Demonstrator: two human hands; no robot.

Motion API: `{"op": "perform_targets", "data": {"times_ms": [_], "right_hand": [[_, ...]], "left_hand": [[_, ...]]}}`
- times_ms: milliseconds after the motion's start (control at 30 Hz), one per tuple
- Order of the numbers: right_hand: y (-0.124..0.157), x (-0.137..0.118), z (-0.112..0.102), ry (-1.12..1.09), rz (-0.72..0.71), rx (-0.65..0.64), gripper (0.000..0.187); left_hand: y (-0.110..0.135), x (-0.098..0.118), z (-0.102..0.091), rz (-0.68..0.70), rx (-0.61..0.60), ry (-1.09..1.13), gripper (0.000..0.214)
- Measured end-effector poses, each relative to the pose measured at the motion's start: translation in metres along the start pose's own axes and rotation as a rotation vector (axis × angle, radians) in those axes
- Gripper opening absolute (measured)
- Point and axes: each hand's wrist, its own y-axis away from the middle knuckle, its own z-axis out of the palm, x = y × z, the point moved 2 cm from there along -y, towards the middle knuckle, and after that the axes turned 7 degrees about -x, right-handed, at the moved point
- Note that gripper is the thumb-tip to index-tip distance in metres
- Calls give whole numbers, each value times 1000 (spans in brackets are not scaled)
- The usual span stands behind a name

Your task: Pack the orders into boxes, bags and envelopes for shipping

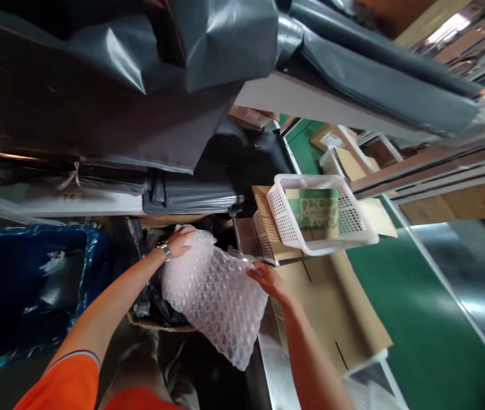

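A sheet of clear bubble wrap (221, 290) hangs between my two hands, over an open box (169, 328) that holds black and clear plastic. My left hand (178, 242), with a metal watch on its wrist, grips the upper left part of the sheet. At the sheet's upper right edge, my right hand (267, 278) pinches the plastic between thumb and fingers. The lower end of the wrap droops freely toward the bottom of the view. Part of the box's contents is hidden behind the wrap.
Black plastic bags (200, 196) lie stacked on the shelf ahead, with more dark sheeting (140, 114) overhanging above. To the right are a white basket (302, 245) with green-printed cardboard and flat cardboard (336, 307). A blue plastic-lined bin (20, 290) stands at left.
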Motion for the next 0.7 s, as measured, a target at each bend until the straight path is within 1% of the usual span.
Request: {"op": "perform_targets", "data": {"times_ms": [33, 100, 167, 200, 233, 267, 333, 367, 400, 433, 500, 567, 633, 700], "right_hand": [[-2, 1, -1, 28, 0, -25, 44], [-5, 4, -1, 149, -1, -75, 35], [-8, 6, 1, 343, 6, -66, 25], [-10, 4, 4, 428, 13, -59, 19], [-11, 2, 10, 509, 19, -55, 22], [-14, -4, 18, 592, 15, -57, 35], [-21, -20, 44, 769, -35, -97, 64], [-25, -30, 61, 866, -75, -138, 71], [-31, -40, 79, 950, -114, -184, 74], [-37, -49, 96, 995, -134, -228, 71], [-49, -61, 125, 977, -98, -280, 56], [-59, -64, 143, 922, -13, -289, 43], [-63, -58, 151, 877, 40, -275, 41], [-61, -48, 153, 837, 62, -248, 41]], "left_hand": [[-5, 0, 4, 23, -14, 5, 55], [-17, -1, 12, 57, -64, 19, 38], [-26, -4, 18, 57, -102, 37, 19], [-28, -6, 21, 50, -108, 46, 19], [-30, -8, 23, 44, -112, 54, 23], [-30, -9, 24, 37, -113, 59, 25], [-28, -9, 26, 24, -107, 66, 27], [-27, -8, 26, 18, -102, 67, 27], [-25, -6, 25, 12, -96, 68, 30], [-23, -4, 24, 9, -90, 68, 33], [-20, -2, 21, 6, -83, 69, 38], [-16, 0, 18, 6, -82, 71, 38], [-13, 0, 18, 1, -79, 74, 35], [-11, 3, 24, -11, -70, 78, 34]]}}
